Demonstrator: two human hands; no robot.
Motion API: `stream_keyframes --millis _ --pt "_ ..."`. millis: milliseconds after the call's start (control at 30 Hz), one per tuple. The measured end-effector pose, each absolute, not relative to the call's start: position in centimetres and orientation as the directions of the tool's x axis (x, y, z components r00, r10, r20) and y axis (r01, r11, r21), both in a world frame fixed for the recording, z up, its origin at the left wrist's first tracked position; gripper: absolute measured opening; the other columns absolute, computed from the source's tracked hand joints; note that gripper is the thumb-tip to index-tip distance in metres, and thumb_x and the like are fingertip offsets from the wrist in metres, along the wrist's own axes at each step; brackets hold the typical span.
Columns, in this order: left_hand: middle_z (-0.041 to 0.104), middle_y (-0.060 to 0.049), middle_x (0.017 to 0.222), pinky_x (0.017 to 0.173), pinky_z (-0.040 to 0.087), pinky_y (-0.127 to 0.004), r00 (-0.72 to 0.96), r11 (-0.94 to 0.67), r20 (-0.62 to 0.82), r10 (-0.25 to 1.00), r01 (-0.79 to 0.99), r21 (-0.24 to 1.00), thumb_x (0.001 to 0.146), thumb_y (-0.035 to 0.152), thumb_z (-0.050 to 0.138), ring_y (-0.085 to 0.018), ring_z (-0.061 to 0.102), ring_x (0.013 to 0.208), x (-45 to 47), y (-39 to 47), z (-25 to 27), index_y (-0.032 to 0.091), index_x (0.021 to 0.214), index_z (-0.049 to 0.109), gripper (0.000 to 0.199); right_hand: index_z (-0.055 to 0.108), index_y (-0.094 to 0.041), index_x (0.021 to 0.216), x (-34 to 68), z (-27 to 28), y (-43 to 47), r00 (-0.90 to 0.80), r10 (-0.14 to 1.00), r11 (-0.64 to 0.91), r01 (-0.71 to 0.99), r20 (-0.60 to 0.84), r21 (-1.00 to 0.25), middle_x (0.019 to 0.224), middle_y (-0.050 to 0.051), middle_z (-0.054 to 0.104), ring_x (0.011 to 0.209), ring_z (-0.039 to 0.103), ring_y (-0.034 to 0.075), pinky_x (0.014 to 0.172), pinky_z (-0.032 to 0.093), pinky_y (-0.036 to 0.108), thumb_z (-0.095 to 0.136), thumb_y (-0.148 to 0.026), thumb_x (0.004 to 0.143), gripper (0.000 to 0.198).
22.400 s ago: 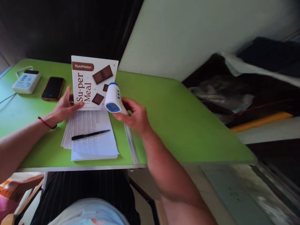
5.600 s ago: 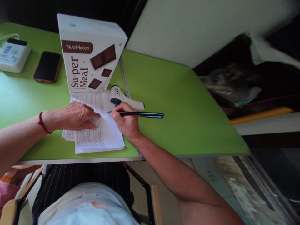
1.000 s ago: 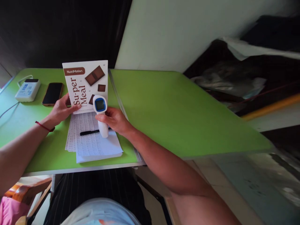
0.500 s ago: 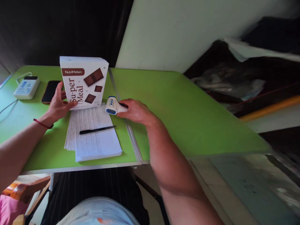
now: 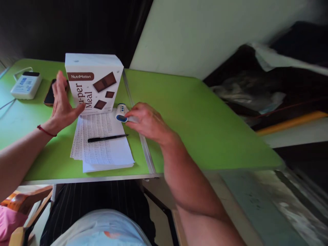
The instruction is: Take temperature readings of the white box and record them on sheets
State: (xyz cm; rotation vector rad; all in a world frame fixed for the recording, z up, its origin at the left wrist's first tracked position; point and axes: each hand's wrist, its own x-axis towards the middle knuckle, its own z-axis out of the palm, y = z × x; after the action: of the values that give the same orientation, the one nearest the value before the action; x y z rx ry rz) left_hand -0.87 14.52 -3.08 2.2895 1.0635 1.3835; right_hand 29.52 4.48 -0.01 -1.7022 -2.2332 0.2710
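A white NutriMotion box [image 5: 88, 89] with chocolate-coloured pieces printed on its front stands upright at the back of the green table. My left hand [image 5: 63, 106] is at its lower left edge, fingers spread, with the thumb in front of the printed face; whether the thumb touches it I cannot tell. To the right of the box, my right hand [image 5: 145, 119] grips the handle of a white and blue infrared thermometer [image 5: 122, 112], which lies low by the top of the papers. A black pen [image 5: 107, 138] rests across the stack of handwritten sheets [image 5: 102, 155].
A dark phone [image 5: 50, 95] lies behind my left hand. Farther left sits a white box-shaped device [image 5: 27, 86] with cables. A metal seam [image 5: 146, 153] crosses the green table [image 5: 194, 130]. Dark shelving with plastic bags [image 5: 248, 89] stands at the right.
My left hand has loosened from the box and its fingers have spread and lifted. The thermometer has tipped lower in my right hand. The view has shifted slightly.
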Motion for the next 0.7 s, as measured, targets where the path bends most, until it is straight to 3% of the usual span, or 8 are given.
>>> stream_keyframes --millis 67,133,233,300,400,500,600,700 --pt "0.029 -0.012 0.163 0.122 0.037 -0.061 0.196 -0.721 0.776 0.600 0.554 0.417 0.076 0.054 0.086 -0.041 0.030 0.150 -0.2 12.8 -1.8 0.031 0.159 0.018 0.110 0.080 -0.021 0.089 28.6 0.2 3.7 -0.412 0.910 0.398 0.845 0.041 -0.357 0.094 0.006 0.071 0.088 0.065 0.021 0.082 0.050 0.038 0.077 -0.019 0.085 0.005" --pt "0.037 -0.012 0.157 0.115 0.045 -0.054 0.194 -0.729 0.820 0.538 0.596 0.337 0.087 0.052 0.076 -0.036 0.040 0.143 0.7 11.0 -0.6 0.028 0.156 0.027 0.088 0.076 -0.021 0.073 27.9 0.0 3.1 -0.508 0.861 0.469 0.813 -0.027 -0.345 0.080 0.004 0.067 0.075 0.060 0.018 0.075 0.046 0.035 0.077 -0.016 0.084 0.012" --pt "0.062 -0.010 0.118 0.087 0.057 -0.041 0.377 -0.806 0.784 0.493 0.537 0.249 0.096 0.038 0.065 -0.024 0.061 0.106 1.9 9.4 0.1 0.021 0.136 0.052 0.045 0.070 -0.021 0.062 28.0 -0.6 2.7 -0.552 0.834 0.521 0.781 0.011 -0.344 0.069 0.002 0.062 0.069 0.055 0.017 0.073 0.042 0.035 0.072 -0.013 0.084 0.024" --pt "0.064 -0.004 0.090 0.069 0.054 -0.033 0.469 -0.832 0.719 0.513 0.477 0.282 0.095 0.031 0.060 -0.017 0.060 0.077 2.6 9.0 0.0 0.019 0.116 0.061 0.024 0.070 -0.022 0.065 28.9 -1.0 2.5 -0.548 0.834 0.532 0.762 0.069 -0.369 0.068 0.001 0.063 0.067 0.054 0.016 0.070 0.041 0.033 0.069 -0.013 0.083 0.021" --pt "0.061 0.001 0.074 0.059 0.048 -0.028 0.479 -0.745 0.576 0.663 0.500 0.442 0.087 0.024 0.059 -0.012 0.054 0.061 3.1 9.2 -0.6 0.019 0.100 0.064 0.015 0.070 -0.022 0.070 30.2 -1.4 2.4 -0.441 0.877 0.479 0.764 0.192 -0.432 0.065 -0.001 0.062 0.061 0.051 0.014 0.062 0.037 0.031 0.067 -0.015 0.079 0.012" --pt "0.062 0.002 0.069 0.058 0.045 -0.026 0.512 -0.660 0.421 0.749 0.517 0.545 0.083 0.023 0.060 -0.012 0.054 0.058 3.3 9.5 -1.2 0.018 0.092 0.068 0.012 0.066 -0.023 0.073 30.1 -2.2 2.5 -0.187 0.915 0.387 0.658 0.358 -0.646 0.065 -0.002 0.061 0.059 0.050 0.013 0.058 0.040 0.030 0.066 -0.024 0.077 0.005" --pt "0.065 -0.001 0.071 0.057 0.043 -0.026 0.718 -0.747 0.310 0.623 0.430 0.506 0.085 0.027 0.064 -0.012 0.056 0.058 3.3 9.4 -1.7 0.017 0.088 0.074 0.015 0.061 -0.024 0.074 28.3 -3.5 2.4 0.070 0.927 0.312 0.398 0.368 -0.863 0.064 -0.004 0.059 0.056 0.049 0.012 0.056 0.043 0.029 0.066 -0.033 0.076 0.010" --pt "0.070 -0.005 0.081 0.057 0.042 -0.027 0.866 -0.846 0.213 0.453 0.342 0.409 0.089 0.033 0.066 -0.015 0.061 0.063 3.2 9.1 -2.3 0.019 0.101 0.080 0.023 0.061 -0.025 0.076 26.4 -4.6 2.2 0.092 0.965 0.220 0.218 0.245 -0.951 0.058 -0.006 0.056 0.052 0.049 0.012 0.055 0.044 0.029 0.063 -0.036 0.075 0.011"
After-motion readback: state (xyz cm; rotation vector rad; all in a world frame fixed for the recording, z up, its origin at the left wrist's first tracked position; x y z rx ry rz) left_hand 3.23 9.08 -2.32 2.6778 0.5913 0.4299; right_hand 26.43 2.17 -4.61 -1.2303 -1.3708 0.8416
